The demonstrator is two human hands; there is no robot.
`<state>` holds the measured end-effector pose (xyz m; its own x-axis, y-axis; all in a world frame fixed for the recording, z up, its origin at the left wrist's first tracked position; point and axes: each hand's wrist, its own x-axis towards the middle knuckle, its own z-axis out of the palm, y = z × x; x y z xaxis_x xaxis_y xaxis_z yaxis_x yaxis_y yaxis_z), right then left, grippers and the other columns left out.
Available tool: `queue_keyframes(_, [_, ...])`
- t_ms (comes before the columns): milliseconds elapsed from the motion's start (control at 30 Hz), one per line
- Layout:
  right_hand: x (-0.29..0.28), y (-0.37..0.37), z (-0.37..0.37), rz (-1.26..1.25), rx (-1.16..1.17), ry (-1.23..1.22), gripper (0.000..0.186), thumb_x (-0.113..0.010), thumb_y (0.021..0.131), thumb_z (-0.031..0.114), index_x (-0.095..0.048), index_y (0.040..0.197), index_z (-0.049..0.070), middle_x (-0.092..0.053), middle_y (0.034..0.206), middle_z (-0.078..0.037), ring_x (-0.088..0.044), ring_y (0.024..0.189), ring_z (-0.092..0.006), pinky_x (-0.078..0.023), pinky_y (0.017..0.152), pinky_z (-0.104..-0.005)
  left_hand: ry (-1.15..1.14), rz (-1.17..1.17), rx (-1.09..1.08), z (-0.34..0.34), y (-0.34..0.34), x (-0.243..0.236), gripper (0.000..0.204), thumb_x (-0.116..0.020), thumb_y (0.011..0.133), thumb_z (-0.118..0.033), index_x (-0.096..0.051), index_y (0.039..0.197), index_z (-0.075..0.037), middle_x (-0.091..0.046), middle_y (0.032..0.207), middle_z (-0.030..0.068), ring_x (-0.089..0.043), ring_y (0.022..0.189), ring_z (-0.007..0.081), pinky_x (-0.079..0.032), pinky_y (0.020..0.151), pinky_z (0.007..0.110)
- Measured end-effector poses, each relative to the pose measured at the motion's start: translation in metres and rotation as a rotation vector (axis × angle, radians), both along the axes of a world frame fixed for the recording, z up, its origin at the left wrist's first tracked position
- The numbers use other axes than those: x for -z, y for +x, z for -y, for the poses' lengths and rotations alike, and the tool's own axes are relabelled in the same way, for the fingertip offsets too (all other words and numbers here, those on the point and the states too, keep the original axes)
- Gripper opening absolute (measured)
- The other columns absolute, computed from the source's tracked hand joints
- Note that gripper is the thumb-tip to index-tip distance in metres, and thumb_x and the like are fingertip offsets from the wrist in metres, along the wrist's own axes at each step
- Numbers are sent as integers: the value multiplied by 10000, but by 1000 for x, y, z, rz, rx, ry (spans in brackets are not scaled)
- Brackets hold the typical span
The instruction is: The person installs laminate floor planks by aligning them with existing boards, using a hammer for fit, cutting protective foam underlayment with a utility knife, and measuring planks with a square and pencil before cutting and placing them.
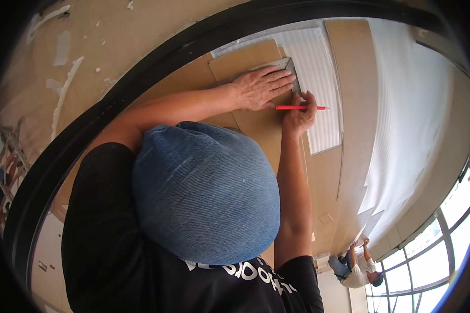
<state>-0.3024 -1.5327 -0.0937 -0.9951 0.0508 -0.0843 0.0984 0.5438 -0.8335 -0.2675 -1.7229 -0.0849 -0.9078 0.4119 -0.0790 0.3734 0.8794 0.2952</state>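
My left hand (265, 88) lies flat, fingers stretched, pressing a metal square (293, 73) onto a tan board (245, 56). One dark arm of the square shows beyond my fingertips; the rest is partly covered. Close to its lower end, my right hand (299, 116) is closed around a red pencil (284, 107). The pencil lies crosswise, its tip pointing right, over the white foam sheet (318, 83) beside the board. A rounded blue denim shape (209, 193) fills the space between my black-sleeved arms and hides part of the boards.
More tan boards (352, 83) and a large white sheet (402, 104) extend to the right. A black curved bar (136, 65) sweeps across the upper left. At lower right, another person (356, 271) in a light shirt handles a panel near windows (423, 255). A ladder (10, 151) stands far left.
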Motion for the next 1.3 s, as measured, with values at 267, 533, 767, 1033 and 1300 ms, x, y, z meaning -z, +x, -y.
queue_keyframes(267, [-6, -7, -12, 91, 31, -267, 398, -662, 989, 74, -542, 1361, -4, -653, 1168, -89, -597, 994, -159, -510, 897, -310, 64, -65, -8, -1, 1, 8, 825, -582, 946, -575, -362, 1602, -126, -229, 1714, 44, -146, 1593, 187, -67, 1301, 430])
queue_keyframes(533, [-101, -50, 79, 453, -608, -384, 383, -451, 1095, 251, -548, 1352, -16, -659, 1002, -58, -606, 924, -136, -491, 853, -289, 28, 50, 7, 6, 8, 2, 634, -556, 967, -511, -506, 1472, -130, -335, 1659, 83, -270, 1550, 226, -144, 1285, 441])
queue_keyframes(767, [-70, -41, 124, 315, -939, 213, 485, -752, 931, 396, -684, 908, -83, -681, 784, -275, -665, 777, -414, -539, 744, -443, 258, 55, -75, -8, 1, 45, 647, -457, 986, -517, -427, 1500, -124, -329, 1650, 90, -268, 1542, 225, -145, 1283, 457])
queue_keyframes(1033, [-45, -32, 132, 391, -1065, 80, 424, -660, 955, 364, -723, 968, -56, -710, 870, -292, -695, 851, -459, -552, 771, -476, 276, -15, -102, -11, 8, 61, 747, -336, 1001, -550, -262, 1610, -124, -205, 1715, 69, -180, 1582, 186, -99, 1298, 450])
queue_keyframes(1300, [-46, -35, 134, 351, -1153, 144, 354, -618, 963, 318, -714, 1020, -18, -714, 878, -278, -695, 854, -458, -558, 793, -486, 295, 13, -33, -4, 6, 49, 765, -344, 1003, -518, -212, 1637, -110, -188, 1722, 86, -169, 1589, 210, -106, 1298, 447])
